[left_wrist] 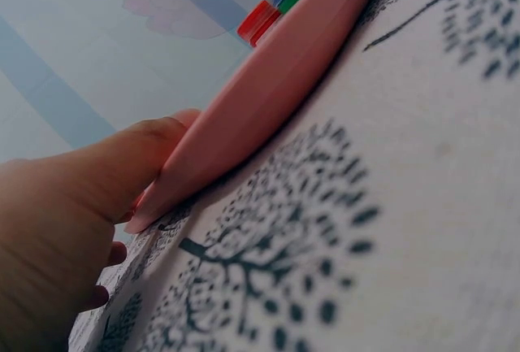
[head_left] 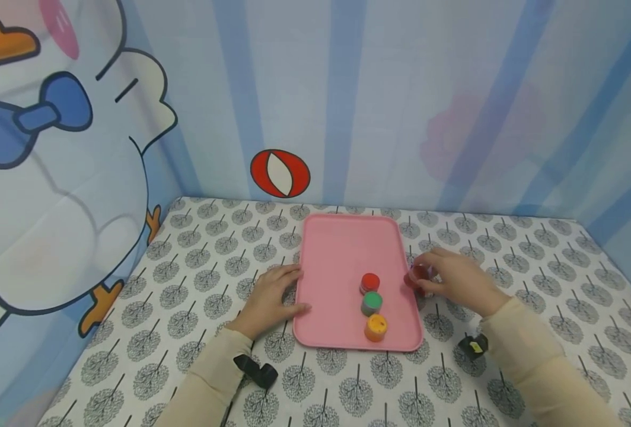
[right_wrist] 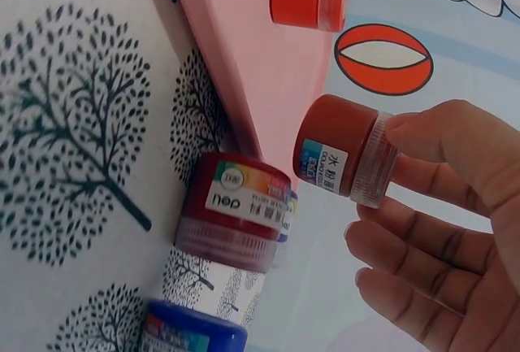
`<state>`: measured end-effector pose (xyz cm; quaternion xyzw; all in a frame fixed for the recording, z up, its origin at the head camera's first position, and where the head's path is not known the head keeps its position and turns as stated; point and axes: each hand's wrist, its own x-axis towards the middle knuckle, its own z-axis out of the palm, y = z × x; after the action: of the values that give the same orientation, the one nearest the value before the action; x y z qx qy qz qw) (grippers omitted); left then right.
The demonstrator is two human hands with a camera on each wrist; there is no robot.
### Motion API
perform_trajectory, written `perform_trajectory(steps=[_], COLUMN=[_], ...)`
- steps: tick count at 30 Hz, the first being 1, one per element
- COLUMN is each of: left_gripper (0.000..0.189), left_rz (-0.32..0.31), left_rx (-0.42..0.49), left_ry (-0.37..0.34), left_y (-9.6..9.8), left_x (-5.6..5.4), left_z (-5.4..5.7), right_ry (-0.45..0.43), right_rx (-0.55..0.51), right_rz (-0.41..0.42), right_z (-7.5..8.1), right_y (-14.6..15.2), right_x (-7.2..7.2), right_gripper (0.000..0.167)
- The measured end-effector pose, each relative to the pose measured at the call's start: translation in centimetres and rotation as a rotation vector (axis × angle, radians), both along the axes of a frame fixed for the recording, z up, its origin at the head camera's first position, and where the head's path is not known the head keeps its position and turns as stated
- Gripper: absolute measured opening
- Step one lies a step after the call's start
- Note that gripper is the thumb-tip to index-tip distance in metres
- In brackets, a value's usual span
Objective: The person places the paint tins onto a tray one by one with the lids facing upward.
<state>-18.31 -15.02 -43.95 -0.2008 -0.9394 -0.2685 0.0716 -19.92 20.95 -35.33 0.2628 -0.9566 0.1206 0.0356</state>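
My right hand [head_left: 454, 277] pinches a brownish-red paint jar [right_wrist: 337, 149] by its clear ribbed lid, between thumb and fingers, tilted just beyond the tray's right edge. Close under it a dark red paint jar [right_wrist: 236, 202] stands on the cloth, and a blue paint jar [right_wrist: 191, 328] is nearby. On the left, my other hand [head_left: 270, 296] rests at the rim of the pink tray [head_left: 337, 249], its thumb reaching over the edge. Inside the tray, a red paint jar [head_left: 370, 282], a green one [head_left: 371, 303] and an orange one [head_left: 376, 328] form a row.
A white cloth [head_left: 198, 344] printed with grey trees covers the table. Behind it hangs a blue striped curtain [head_left: 390, 107] with cartoon figures. Another jar is partly hidden behind the dark red one in the right wrist view.
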Motion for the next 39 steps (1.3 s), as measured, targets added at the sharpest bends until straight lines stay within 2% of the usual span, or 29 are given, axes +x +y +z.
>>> perform_trajectory(steps=[6, 16, 28, 39], left_gripper=[0.076, 0.076, 0.077, 0.077], left_rz=[0.001, 0.001, 0.002, 0.002], left_rx=[-0.003, -0.003, -0.011, -0.007], left_ry=[-0.012, -0.021, -0.024, -0.041], left_y=[0.0, -0.1, 0.0, -0.1], left_x=[0.0, 0.0, 0.0, -0.1], left_z=[0.2, 0.1, 0.0, -0.1], right_ry=[0.034, -0.001, 0.015, -0.017], right_rx=[0.006, 0.005, 0.027, 0.053], right_rz=[0.006, 0.026, 0.063, 0.067], right_z=[-0.2, -0.2, -0.2, -0.6], right_y=[-0.8, -2.2, -3.4, -4.0], right_x=[-0.4, -1.0, -1.7, -2.4], right_gripper=[0.029, 0.032, 0.031, 0.032])
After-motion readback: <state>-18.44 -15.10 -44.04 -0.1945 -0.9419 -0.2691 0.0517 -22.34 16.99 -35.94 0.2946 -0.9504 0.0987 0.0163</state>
